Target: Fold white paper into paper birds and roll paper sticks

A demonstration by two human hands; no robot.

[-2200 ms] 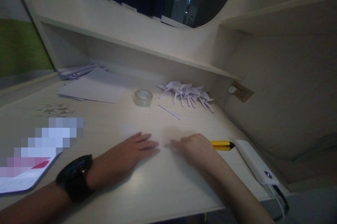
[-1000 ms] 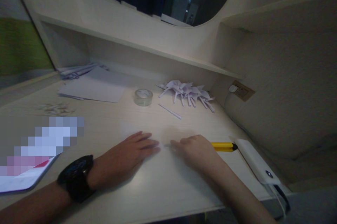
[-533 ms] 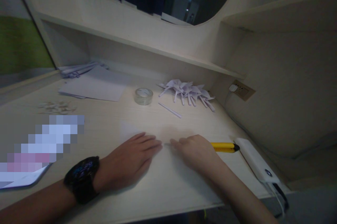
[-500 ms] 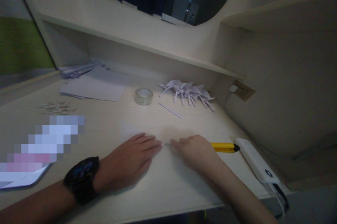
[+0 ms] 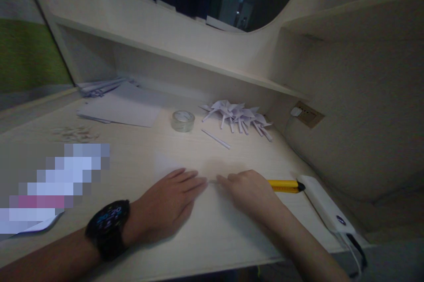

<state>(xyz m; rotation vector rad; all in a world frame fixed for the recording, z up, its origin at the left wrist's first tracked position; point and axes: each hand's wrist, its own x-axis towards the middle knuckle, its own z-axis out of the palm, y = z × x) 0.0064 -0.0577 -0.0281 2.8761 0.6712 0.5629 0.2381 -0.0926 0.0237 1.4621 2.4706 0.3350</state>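
Here, both flat, open hands, left hand (image 5: pixel 172 202) and right hand (image 5: pixel 248 191), fingers spread on smooth white paper (image 5: pixel 212 220).

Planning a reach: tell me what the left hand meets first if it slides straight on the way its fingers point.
The left hand points right and slightly away, so it would likely meet the right hand fingertips first; they look nearly touching.
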